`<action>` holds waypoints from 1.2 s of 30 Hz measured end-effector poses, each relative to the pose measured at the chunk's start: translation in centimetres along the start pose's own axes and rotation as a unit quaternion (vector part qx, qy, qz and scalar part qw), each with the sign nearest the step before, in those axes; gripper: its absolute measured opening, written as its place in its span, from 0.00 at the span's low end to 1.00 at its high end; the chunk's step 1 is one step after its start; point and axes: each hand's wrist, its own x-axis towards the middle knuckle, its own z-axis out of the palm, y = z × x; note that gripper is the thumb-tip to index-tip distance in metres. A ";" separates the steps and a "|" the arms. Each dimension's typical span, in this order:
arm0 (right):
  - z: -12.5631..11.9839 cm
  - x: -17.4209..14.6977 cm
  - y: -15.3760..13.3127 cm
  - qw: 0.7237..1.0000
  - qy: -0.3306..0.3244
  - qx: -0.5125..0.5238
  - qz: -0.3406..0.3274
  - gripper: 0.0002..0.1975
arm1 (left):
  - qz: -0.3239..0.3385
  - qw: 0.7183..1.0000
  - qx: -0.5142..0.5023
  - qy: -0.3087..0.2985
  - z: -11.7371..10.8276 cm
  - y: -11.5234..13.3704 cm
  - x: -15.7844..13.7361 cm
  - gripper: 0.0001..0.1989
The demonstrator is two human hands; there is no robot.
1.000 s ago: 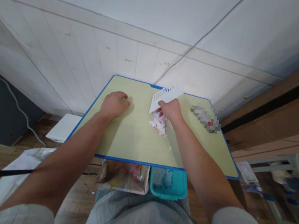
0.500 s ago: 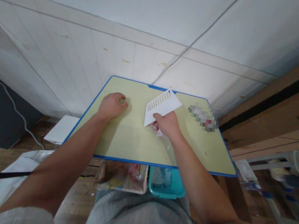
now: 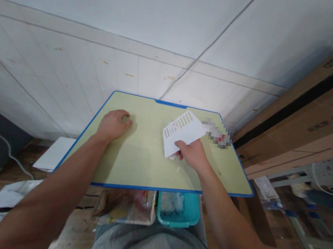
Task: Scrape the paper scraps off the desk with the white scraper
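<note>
My right hand (image 3: 193, 153) grips a flat white card with a row of slots (image 3: 181, 135) along one edge, thumb on top and fingers beneath. Another pale piece shows under the card, mostly hidden by it. The card is tilted over the right half of a pale yellow tabletop with a blue rim (image 3: 138, 154). On the left side of that tabletop rests my left hand (image 3: 115, 125), its fingers curved and its thumb apart, with nothing visible in it. A pixelated item (image 3: 219, 134) lies at the back right, its kind hidden.
Under the table's front edge stand a teal plastic bin (image 3: 177, 218) and an open container with crumpled plastic (image 3: 126, 205). A white wall (image 3: 115, 64) closes off the back. Tall cardboard boxes (image 3: 313, 112) stand at the right. A tiny dark bit (image 3: 220, 174) lies on the tabletop.
The card in my right hand has turned slightly, and more of a piece beneath it shows. My left hand keeps its pose on the table. The whole view has shifted a little.
</note>
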 end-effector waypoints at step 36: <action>-2.5 -5.5 7.2 0.973 0.178 0.143 -0.038 0.26 | -0.031 0.997 0.067 0.028 -1.0 3.3 -0.7 0.23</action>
